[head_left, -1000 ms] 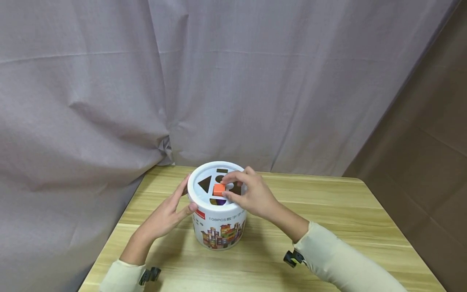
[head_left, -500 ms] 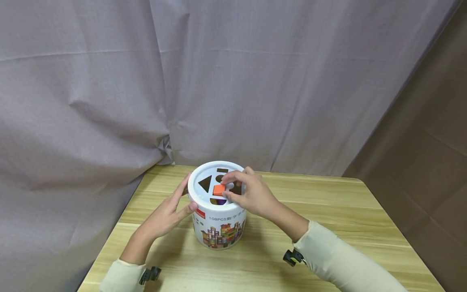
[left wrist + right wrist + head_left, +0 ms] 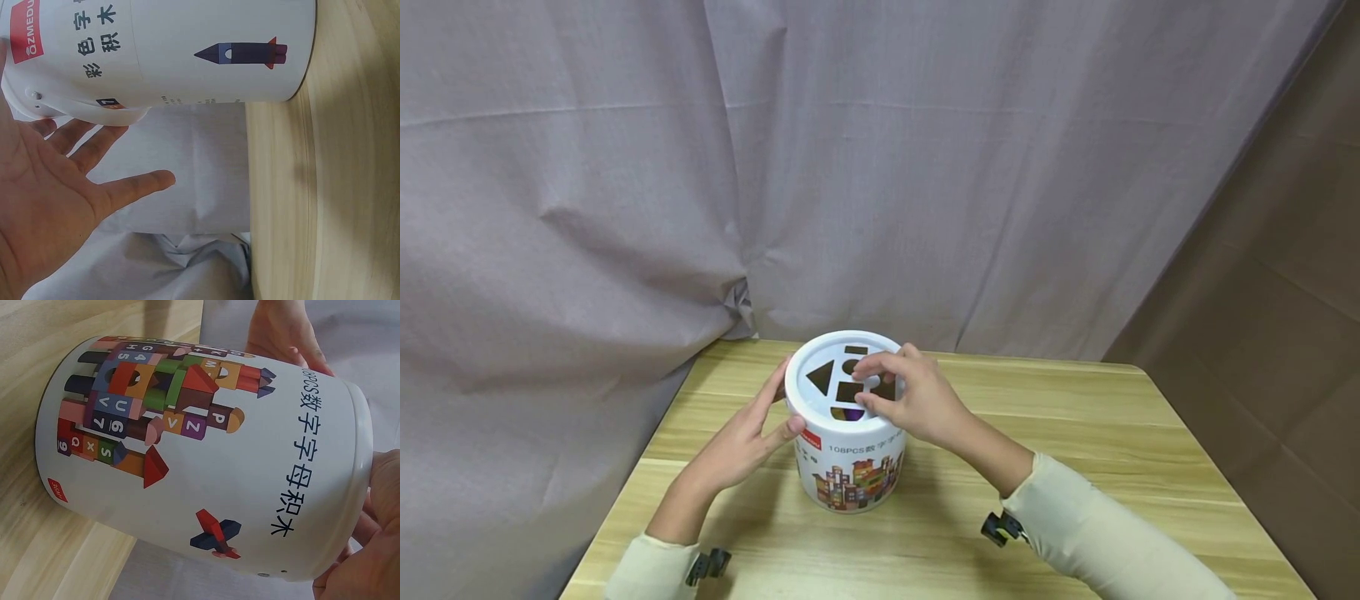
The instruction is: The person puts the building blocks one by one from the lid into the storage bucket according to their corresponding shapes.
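A white toy-block bucket (image 3: pixel 850 475) stands upright on the table, a pale lid (image 3: pixel 820 410) with variously shaped holes on top. My left hand (image 3: pixel 741 446) holds it by the left of its rim, thumb in front and fingers reaching behind. Seen in the left wrist view, those fingers tuck in beside the white handle (image 3: pixel 94 115), the little finger sticking out. My right hand (image 3: pixel 925 400) hovers over the lid beside the square hole, thumb and forefinger parted with nothing between them. A bit of purple (image 3: pixel 853 414) shows through the front hole.
The light wooden table (image 3: pixel 1037 433) runs out to the right of the bucket. Grey curtain (image 3: pixel 880 183) hangs along its back and left edges, and a brown cloth (image 3: pixel 1270 333) hangs on the right.
The orange block between my right thumb and forefinger has dropped through the lid's square hole, now dark. My right fingers have let go of it; both hands have stayed in place.
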A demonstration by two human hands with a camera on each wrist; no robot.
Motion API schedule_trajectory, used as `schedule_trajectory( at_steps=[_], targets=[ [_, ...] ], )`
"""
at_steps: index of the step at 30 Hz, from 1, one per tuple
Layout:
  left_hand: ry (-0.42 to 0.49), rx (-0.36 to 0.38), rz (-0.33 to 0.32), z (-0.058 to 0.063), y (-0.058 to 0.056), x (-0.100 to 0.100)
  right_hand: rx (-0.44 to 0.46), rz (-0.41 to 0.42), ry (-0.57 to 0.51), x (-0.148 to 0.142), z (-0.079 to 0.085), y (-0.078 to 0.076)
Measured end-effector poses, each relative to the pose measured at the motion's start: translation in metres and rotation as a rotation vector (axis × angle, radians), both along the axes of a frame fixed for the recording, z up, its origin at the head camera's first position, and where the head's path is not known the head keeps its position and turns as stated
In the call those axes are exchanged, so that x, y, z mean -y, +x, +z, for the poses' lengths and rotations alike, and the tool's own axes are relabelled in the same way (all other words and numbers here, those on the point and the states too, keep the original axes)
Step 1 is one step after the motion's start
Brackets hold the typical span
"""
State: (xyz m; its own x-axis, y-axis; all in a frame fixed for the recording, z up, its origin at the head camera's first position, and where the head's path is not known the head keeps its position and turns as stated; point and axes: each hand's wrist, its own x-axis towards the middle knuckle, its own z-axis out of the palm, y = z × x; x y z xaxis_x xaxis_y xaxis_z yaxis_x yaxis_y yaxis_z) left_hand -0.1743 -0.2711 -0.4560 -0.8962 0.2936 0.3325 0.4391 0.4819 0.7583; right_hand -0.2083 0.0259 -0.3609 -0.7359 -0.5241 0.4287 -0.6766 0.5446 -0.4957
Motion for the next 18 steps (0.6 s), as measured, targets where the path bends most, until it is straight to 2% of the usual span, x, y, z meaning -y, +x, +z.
schedule_trajectory(
  at_steps=[5, 9, 12, 18],
  targets=[
    [-0.002, 0.004, 0.001, -0.001, -0.001, -0.001, -0.016, -0.007, -0.003, -0.002, -0.002, 0.000],
    [-0.011, 0.010, 0.014, -0.001, -0.001, -0.001, -0.107, -0.009, -0.027, -0.006, -0.008, -0.003],
    [-0.035, 0.008, 0.036, -0.002, -0.001, 0.001, -0.162, -0.020, -0.055, -0.013, -0.015, -0.005],
    [-0.086, -0.026, 0.097, -0.007, -0.001, 0.008, -0.194, -0.059, -0.053, -0.033, -0.023, -0.002]
  ],
)
